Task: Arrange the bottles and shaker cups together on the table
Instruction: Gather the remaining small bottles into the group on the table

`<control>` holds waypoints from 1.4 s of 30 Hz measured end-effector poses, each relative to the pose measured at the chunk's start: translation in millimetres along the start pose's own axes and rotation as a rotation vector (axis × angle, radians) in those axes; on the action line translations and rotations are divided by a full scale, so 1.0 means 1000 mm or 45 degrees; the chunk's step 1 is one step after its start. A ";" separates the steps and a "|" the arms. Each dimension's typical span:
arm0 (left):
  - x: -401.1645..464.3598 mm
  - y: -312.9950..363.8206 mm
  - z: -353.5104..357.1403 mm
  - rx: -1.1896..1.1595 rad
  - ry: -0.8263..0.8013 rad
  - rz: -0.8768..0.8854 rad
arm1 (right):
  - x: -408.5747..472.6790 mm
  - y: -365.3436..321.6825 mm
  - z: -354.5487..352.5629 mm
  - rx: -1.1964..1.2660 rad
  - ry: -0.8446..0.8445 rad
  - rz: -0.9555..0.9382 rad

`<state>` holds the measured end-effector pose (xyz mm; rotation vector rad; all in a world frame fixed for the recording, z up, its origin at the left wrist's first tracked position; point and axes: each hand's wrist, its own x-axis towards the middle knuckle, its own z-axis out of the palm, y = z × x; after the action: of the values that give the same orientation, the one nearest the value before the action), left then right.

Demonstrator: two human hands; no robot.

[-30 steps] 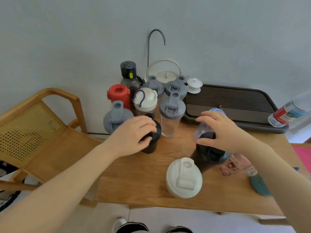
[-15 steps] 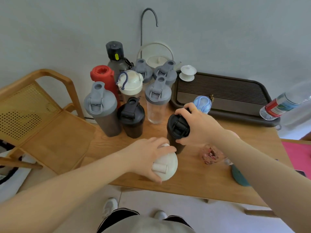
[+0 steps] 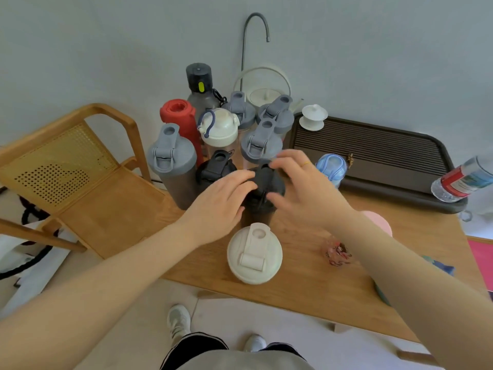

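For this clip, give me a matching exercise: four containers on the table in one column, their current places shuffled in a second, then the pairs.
Things:
1. cream-lidded shaker
2. red bottle
3. blue-lidded bottle
4. black shaker

Places:
A. between both hands
B. beside the dark tray
C. alone near the table's front edge
D. back left of the cluster

Pairs: 1-C, 2-D, 3-B, 4-A

Bottle cluster (image 3: 226, 129) at table (image 3: 306, 284) back-left, tray (image 3: 373, 153) right, shaker cup (image 3: 254, 253) in front.
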<state>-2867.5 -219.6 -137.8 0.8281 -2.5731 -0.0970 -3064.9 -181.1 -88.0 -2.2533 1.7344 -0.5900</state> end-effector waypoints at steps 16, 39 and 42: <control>0.039 0.001 -0.002 0.301 -0.372 0.055 | -0.060 -0.016 0.056 -0.194 -0.493 -0.122; 0.030 -0.005 0.002 0.281 -0.263 0.082 | -0.041 0.019 0.031 -0.189 -0.239 0.318; 0.031 0.003 0.006 0.211 -0.172 0.248 | -0.054 0.016 0.018 -0.224 -0.085 0.374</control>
<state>-2894.1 -235.6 -130.9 0.6424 -2.8047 0.1246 -3082.1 -134.6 -119.4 -2.0386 2.1021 -0.3078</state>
